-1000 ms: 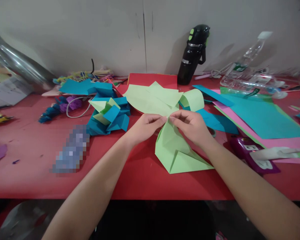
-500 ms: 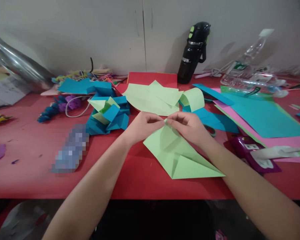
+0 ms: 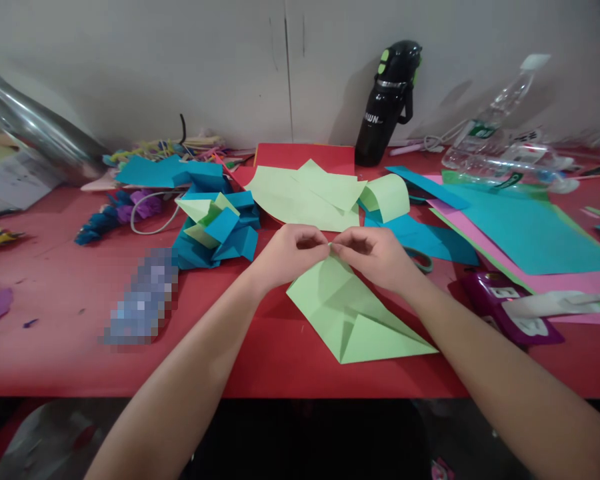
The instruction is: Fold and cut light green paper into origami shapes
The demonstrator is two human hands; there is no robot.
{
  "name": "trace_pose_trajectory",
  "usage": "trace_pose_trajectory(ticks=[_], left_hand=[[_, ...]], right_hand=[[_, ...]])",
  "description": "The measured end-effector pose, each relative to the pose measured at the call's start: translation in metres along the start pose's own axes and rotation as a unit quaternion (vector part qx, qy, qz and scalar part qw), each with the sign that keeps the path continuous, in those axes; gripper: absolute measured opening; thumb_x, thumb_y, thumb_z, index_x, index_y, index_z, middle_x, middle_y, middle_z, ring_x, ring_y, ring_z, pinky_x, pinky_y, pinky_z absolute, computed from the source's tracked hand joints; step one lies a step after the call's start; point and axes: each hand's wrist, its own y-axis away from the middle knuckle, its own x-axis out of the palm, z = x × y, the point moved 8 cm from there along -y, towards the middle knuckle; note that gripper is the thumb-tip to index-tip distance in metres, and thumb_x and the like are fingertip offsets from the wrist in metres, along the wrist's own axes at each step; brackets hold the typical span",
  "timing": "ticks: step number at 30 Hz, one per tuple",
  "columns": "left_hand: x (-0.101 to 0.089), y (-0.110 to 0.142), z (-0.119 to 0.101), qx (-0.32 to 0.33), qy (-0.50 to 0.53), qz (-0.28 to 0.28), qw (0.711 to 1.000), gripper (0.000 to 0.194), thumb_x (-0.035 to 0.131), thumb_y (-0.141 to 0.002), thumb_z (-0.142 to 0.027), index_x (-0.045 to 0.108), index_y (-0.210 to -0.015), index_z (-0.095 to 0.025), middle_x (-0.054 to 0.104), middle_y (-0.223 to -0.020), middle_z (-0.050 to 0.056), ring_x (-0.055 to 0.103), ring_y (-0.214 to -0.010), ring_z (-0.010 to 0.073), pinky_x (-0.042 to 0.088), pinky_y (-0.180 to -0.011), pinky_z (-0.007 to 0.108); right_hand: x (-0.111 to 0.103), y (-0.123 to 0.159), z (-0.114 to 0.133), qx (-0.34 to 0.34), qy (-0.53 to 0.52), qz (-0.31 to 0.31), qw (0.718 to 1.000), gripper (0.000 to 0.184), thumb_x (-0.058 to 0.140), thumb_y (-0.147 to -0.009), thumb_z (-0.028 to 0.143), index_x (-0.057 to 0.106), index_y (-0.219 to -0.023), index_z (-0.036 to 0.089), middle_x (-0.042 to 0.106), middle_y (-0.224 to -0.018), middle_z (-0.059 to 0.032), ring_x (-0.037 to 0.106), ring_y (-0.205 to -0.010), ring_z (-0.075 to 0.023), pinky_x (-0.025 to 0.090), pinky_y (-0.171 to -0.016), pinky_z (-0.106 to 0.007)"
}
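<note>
A folded light green paper sheet point(image 3: 350, 307) lies before me, its far corner pinched between both hands. My left hand point(image 3: 293, 253) is closed on the left side of that corner, thumb and index finger together. From the right, my right hand point(image 3: 375, 257) pinches the same corner, its fingertips almost touching the left ones. Creases cross the sheet, and a triangular flap shows at its near right end. The very tip of the corner is mostly hidden by my fingers.
Blue and green folded paper point(image 3: 215, 230) sits left of my hands. Behind are light green sheets point(image 3: 305, 197), a black bottle point(image 3: 385, 107) and clear plastic bottles point(image 3: 505, 160). On the right lie a blue sheet point(image 3: 535, 227), scissors point(image 3: 423, 260) and a purple glue gun-like object point(image 3: 495, 300).
The near end of the green sheet has swung slightly left. The far corner has tucked further under my fingertips, and my right hand has shifted a little.
</note>
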Motion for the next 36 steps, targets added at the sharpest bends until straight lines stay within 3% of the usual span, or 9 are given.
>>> trace_pose_trajectory(ticks=[8,13,20,28,36], left_hand=[[0.001,0.001,0.005,-0.009,-0.029,-0.016,0.999,0.018,0.063,-0.083,-0.031,0.069,-0.074,-0.017,0.066,-0.071,0.001,0.054,-0.064,0.0125,0.042,-0.056,0.024],[-0.001,0.001,-0.002,-0.004,-0.015,-0.006,1.0,0.023,0.059,-0.085,-0.027,0.065,-0.065,-0.016,0.056,-0.062,-0.001,0.051,-0.06,0.0111,0.037,-0.054,0.024],[0.003,-0.001,0.012,-0.075,0.148,0.06,0.984,0.022,0.071,-0.083,-0.037,0.072,-0.085,-0.016,0.067,-0.08,0.004,0.062,-0.073,0.0149,0.05,-0.067,0.027],[0.013,0.001,0.015,-0.072,0.147,0.13,0.978,0.028,0.07,-0.087,-0.045,0.072,-0.091,-0.017,0.066,-0.084,0.003,0.06,-0.073,0.0118,0.05,-0.065,0.023],[0.011,-0.001,0.012,-0.065,0.144,0.095,0.983,0.03,0.076,-0.081,-0.044,0.072,-0.083,-0.015,0.067,-0.078,0.003,0.059,-0.069,0.0115,0.049,-0.066,0.025]], right_hand=[[0.002,0.0,-0.003,0.011,0.014,0.001,1.0,0.018,0.064,-0.089,0.033,0.07,-0.083,0.017,0.068,-0.078,-0.003,0.058,-0.07,-0.0154,0.046,-0.061,-0.029],[0.002,0.001,-0.003,0.022,0.001,-0.002,1.0,0.018,0.066,-0.088,0.033,0.071,-0.082,0.017,0.069,-0.078,-0.0034,0.059,-0.069,-0.0157,0.047,-0.06,-0.028],[-0.003,0.0,-0.003,0.047,-0.035,-0.028,0.998,0.018,0.068,-0.086,0.035,0.069,-0.08,0.018,0.068,-0.074,-0.0021,0.058,-0.064,-0.0138,0.045,-0.057,-0.027],[-0.003,0.0,0.0,0.024,-0.031,-0.035,0.999,0.014,0.069,-0.085,0.031,0.069,-0.081,0.018,0.068,-0.076,-0.0024,0.06,-0.068,-0.0145,0.046,-0.062,-0.028],[-0.004,-0.001,0.0,0.024,-0.046,-0.045,0.998,0.022,0.072,-0.085,0.04,0.07,-0.085,0.018,0.067,-0.078,-0.0024,0.058,-0.069,-0.0152,0.046,-0.062,-0.029]])
